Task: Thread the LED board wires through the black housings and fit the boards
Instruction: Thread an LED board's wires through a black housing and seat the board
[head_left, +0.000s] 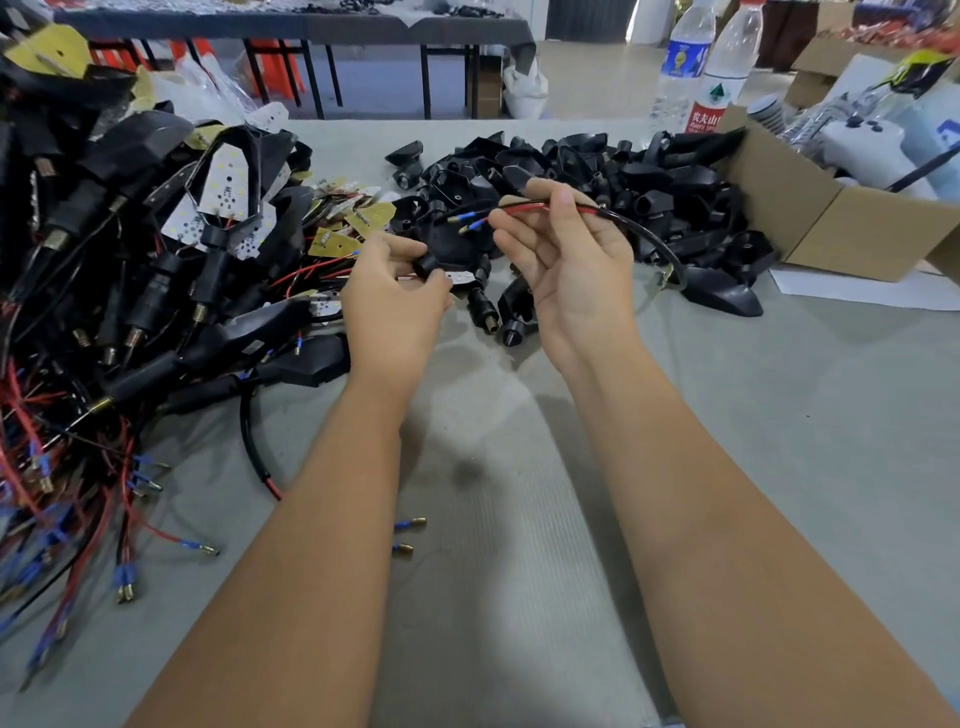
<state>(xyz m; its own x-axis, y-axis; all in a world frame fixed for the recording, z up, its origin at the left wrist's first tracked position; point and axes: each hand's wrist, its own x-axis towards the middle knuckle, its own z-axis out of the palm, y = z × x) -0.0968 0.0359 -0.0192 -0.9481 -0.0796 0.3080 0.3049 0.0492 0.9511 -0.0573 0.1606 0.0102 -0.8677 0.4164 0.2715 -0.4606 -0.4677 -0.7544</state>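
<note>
My left hand (392, 296) grips a black housing (457, 249) by its stem, above the grey table. My right hand (566, 254) pinches a red and black wire pair (524, 208) whose blue-sleeved brass terminals (470, 221) point left toward the housing. The wires run right into a black sleeve (649, 236) that curves down to the table. Small yellow LED boards (332, 241) lie just left of my left hand. A heap of empty black housings (623, 182) sits behind my right hand.
A big pile of wired, assembled housings (130, 270) fills the left side. A cardboard box (841, 223) stands at the right, with two water bottles (717, 73) behind it. Loose blue terminals (410, 525) lie on the table (519, 467) between my forearms.
</note>
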